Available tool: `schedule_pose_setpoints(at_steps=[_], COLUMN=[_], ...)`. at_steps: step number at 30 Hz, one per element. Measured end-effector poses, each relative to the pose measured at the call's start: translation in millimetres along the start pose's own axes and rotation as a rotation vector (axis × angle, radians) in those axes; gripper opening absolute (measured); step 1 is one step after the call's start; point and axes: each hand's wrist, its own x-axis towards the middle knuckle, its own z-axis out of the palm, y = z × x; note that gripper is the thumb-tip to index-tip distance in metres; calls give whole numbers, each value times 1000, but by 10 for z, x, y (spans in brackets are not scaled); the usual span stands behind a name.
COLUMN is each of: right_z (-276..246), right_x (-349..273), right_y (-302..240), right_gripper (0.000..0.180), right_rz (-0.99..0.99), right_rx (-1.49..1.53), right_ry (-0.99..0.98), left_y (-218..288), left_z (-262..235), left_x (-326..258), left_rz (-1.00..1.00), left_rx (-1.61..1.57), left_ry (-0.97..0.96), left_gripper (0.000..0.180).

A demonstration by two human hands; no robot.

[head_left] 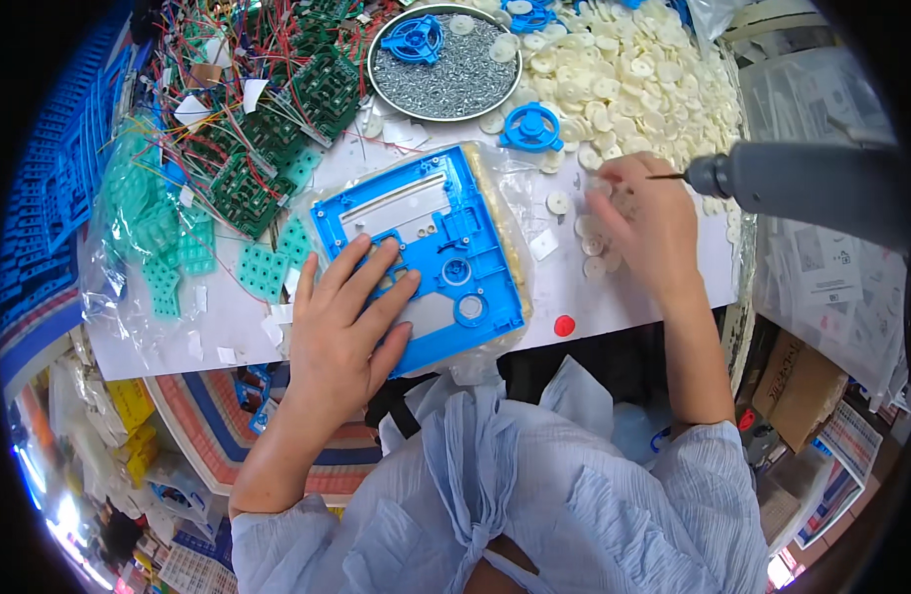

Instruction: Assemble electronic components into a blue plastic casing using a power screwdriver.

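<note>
Lying on a white-topped table [693,287], a blue plastic housing [433,259] was covered along its near-left side by the left hand [341,332], spread flat, nothing gripped. It could be judged light, stiff and slick, its small posts easily snapped, and best held by the raised rim. Well to its right, cream discs [595,266] were overhung by the curled right hand [658,210]; whether any was pinched could not be told.
</note>
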Motion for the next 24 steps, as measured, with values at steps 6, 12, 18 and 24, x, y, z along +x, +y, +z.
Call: schedule_pose_setpoints(at_steps=[6, 12, 18, 24], right_z=[31, 62, -57, -168], right_x=[8, -162, -415, -455], right_y=[135, -480, -1030, -1027], right_gripper=[12, 14, 30, 31], right_rz=[-28, -270, -501, -458], right_rx=[-116, 485, 499, 659], right_ry=[18, 58, -48, -239], left_y=[51, 315, 611, 628], left_z=[-81, -113, 143, 121], left_x=[47, 20, 33, -94], left_rz=[14, -40, -118, -32], left_rx=[45, -548, -622, -591], left_ry=[-18, 151, 158, 236], left_gripper=[48, 30, 19, 20])
